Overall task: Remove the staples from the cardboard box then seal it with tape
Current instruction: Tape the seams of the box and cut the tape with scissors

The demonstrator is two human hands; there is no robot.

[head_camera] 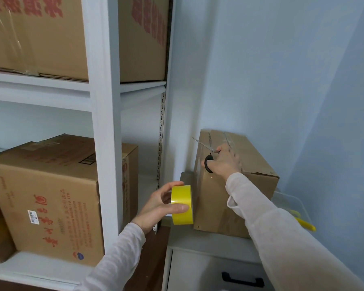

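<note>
A brown cardboard box [259,164] stands on a grey drawer cabinet [206,242] at the right, with clear tape strips across its top. My left hand [158,204] grips a yellow roll of tape [182,204] just left of the box's front face. My right hand [223,162] rests on the box's top front edge and holds black-handled scissors [207,154], whose blades are parted and point up and to the left. No staples are visible from here.
A white shelving unit [105,122] fills the left, holding large printed cardboard boxes [48,192] on two levels. A clear plastic bin with yellow clips [298,211] sits behind the box against the pale blue wall. The cabinet has a black drawer handle [243,279].
</note>
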